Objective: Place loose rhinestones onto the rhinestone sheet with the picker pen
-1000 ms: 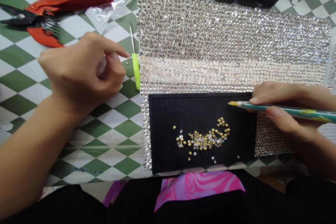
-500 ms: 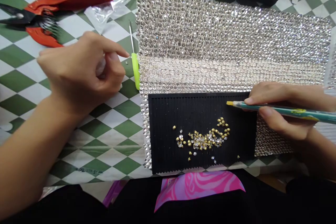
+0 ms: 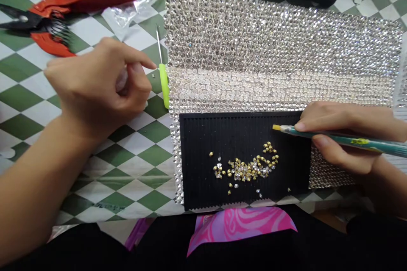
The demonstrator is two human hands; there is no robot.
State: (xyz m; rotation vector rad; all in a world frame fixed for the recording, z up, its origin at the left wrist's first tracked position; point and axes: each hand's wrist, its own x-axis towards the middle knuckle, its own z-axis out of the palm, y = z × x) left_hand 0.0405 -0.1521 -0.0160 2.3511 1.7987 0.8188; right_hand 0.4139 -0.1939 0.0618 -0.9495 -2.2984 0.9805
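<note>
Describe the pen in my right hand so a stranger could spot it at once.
Find the big rhinestone sheet, then the black ridged tray on its near edge. Over the tray's right end, the right hand holds a slim teal pen, the only tool with a yellow tip.

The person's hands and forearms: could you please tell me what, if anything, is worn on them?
Both are bare. The left hand and its forearm show no sleeve, glove, watch or ring. The right hand also has no glove or ring, and its wrist is uncovered as far as the picture's edge. Fingernails look short and unpainted.
</note>
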